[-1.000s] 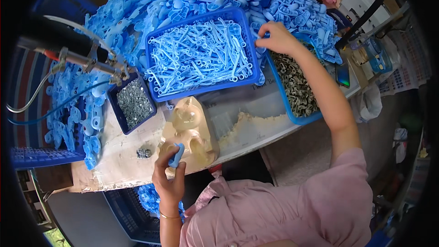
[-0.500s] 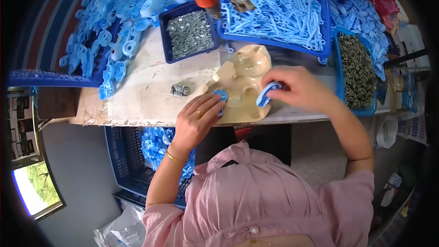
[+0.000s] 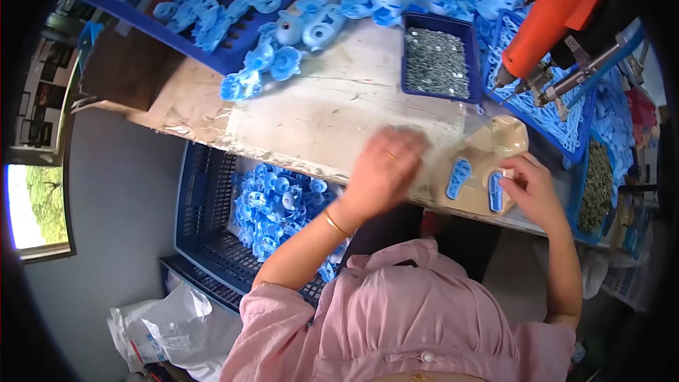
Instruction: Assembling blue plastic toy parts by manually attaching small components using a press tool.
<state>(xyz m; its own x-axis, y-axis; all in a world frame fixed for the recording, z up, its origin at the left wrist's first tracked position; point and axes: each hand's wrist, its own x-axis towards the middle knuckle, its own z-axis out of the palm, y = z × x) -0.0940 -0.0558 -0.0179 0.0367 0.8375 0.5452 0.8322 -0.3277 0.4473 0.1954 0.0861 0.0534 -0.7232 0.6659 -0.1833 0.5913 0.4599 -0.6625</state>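
A tan moulded fixture point(image 3: 472, 203) lies at the table's front edge. Two blue oblong plastic pieces sit in its hollows: the left piece point(image 3: 458, 178) lies untouched, the right piece point(image 3: 496, 192) is under my fingers. My right hand point(image 3: 536, 189) is closed, thumb and fingertips at the upper end of that piece. Left of the fixture, my left hand point(image 3: 387, 170) hovers over the table, smeared by motion, so its fingers and anything in them cannot be made out. The small metal heap seen there earlier is not visible now.
Beyond the fixture stand a dark blue tray of small metal parts point(image 3: 437, 62) and a blue tray of ringed rods point(image 3: 576, 117). An orange power screwdriver point(image 3: 548, 18) hangs over them. Blue plastic shells point(image 3: 283, 18) pile at the back. A dark crate point(image 3: 201, 216) stands below.
The view has swung left. My left hand has left the left blue piece and moved left of the fixture. My right hand has lowered its blue piece into the right hollow.
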